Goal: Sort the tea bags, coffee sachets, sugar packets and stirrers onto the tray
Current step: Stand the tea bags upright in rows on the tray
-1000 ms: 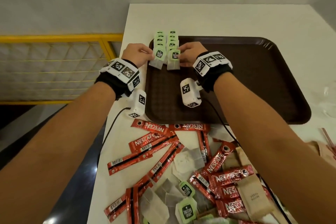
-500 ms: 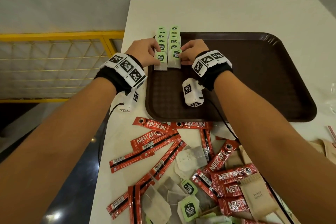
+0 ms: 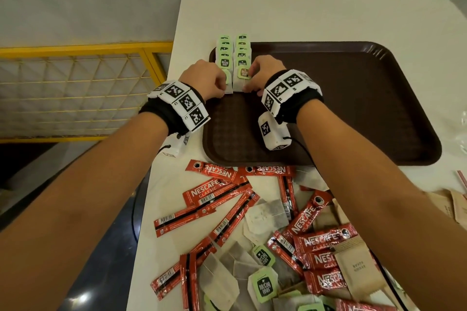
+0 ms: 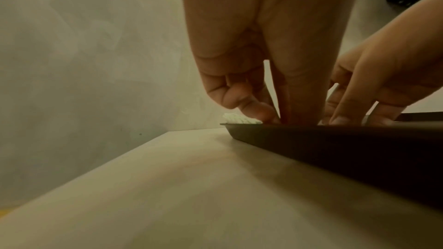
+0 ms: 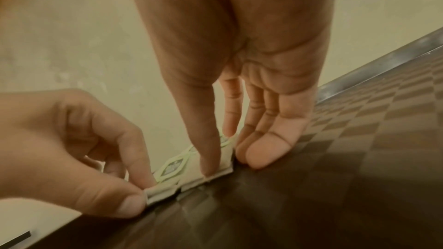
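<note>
On the brown tray (image 3: pixel 341 113), two columns of tea bags with green tags (image 3: pixel 224 54) fill the far left corner. My left hand (image 3: pixel 223 88) pinches the near edge of the closest tea bag in the left column (image 3: pixel 229 78). In the right wrist view its thumb and forefinger (image 5: pixel 134 183) grip that bag's corner (image 5: pixel 153 193). My right hand (image 3: pixel 249 88) lies with straight fingers on the closest bag in the right column (image 3: pixel 243 74); the thumb (image 5: pixel 210 166) presses it flat. In the left wrist view, the left hand's curled fingers (image 4: pixel 258 111) reach over the tray rim (image 4: pixel 335 139).
Near me on the white table lie a heap of red Nescafe sachets (image 3: pixel 217 192), loose tea bags (image 3: pixel 262 285) and brown sugar packets (image 3: pixel 353 267). A striped stirrer (image 3: pixel 463 179) shows at the right edge. A yellow railing (image 3: pixel 75 49) runs beyond the table's left edge.
Both hands brought a tea bag each down onto the near end of the columns. The bags hung tilted a second ago and now lie flat under the fingers.
</note>
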Demonstrator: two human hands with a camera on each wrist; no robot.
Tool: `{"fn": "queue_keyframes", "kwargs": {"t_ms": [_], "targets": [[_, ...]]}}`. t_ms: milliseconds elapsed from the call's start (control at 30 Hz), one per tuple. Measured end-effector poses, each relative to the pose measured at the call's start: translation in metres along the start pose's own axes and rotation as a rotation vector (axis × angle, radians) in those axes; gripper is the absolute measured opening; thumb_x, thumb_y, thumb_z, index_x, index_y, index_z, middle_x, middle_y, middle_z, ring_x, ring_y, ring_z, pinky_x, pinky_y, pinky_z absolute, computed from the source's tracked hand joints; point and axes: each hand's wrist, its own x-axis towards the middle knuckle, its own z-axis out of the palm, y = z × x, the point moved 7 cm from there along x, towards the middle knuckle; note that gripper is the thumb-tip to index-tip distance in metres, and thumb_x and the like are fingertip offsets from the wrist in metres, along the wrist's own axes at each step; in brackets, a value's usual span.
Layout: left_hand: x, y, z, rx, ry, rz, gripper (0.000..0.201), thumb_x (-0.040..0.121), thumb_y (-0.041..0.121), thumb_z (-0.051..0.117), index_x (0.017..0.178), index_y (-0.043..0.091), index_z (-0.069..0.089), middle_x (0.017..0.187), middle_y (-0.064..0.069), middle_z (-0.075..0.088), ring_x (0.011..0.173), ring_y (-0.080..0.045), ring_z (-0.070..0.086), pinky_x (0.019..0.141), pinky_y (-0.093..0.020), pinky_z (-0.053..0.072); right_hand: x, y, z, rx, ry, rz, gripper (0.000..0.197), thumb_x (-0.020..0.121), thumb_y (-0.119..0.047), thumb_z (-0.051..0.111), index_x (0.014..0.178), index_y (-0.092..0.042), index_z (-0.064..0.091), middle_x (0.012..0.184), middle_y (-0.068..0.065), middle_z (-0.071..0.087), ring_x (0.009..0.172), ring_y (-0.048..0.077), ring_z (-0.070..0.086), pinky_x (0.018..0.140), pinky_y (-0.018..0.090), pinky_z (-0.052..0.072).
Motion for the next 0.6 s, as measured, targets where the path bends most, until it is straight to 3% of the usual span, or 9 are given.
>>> {"fn": "queue_keyframes", "kwargs": {"t_ms": [167, 300, 600], "targets": [[-0.007, 0.007, -0.005, 0.103, 0.060, 0.093, 0.014, 0.084, 0.018, 0.063, 0.094, 0.011, 0.070, 0.103, -0.010, 0.062, 0.095, -0.029, 0.056, 0.074, -0.033, 0.040, 0.000, -0.001, 0.000, -0.027, -0.026, 0.000, 0.029, 0.075, -0.010, 0.076, 0.098, -0.014, 0.059, 0.118, 0.009, 0.061, 0.107, 0.024, 0.060, 0.091, 0.034, 0.052], [-0.009, 0.010, -0.008, 0.161, 0.112, 0.152, 0.019, 0.088, 0.017, 0.058, 0.099, 0.008, 0.069, 0.106, -0.012, 0.060, 0.098, -0.031, 0.056, 0.076, -0.036, 0.042, 0.000, -0.001, 0.000, -0.022, -0.036, 0.002, 0.028, 0.075, -0.011, 0.076, 0.096, -0.014, 0.059, 0.119, 0.011, 0.061, 0.109, 0.025, 0.060, 0.093, 0.034, 0.051], [0.006, 0.009, -0.002, 0.251, 0.030, 0.136, 0.022, 0.091, 0.019, 0.056, 0.107, 0.010, 0.068, 0.113, -0.013, 0.058, 0.104, -0.032, 0.054, 0.081, -0.038, 0.042, 0.004, 0.003, 0.000, 0.022, -0.008, 0.015, 0.030, 0.075, -0.011, 0.076, 0.103, -0.009, 0.065, 0.114, 0.011, 0.064, 0.105, 0.025, 0.062, 0.091, 0.035, 0.052]]}}
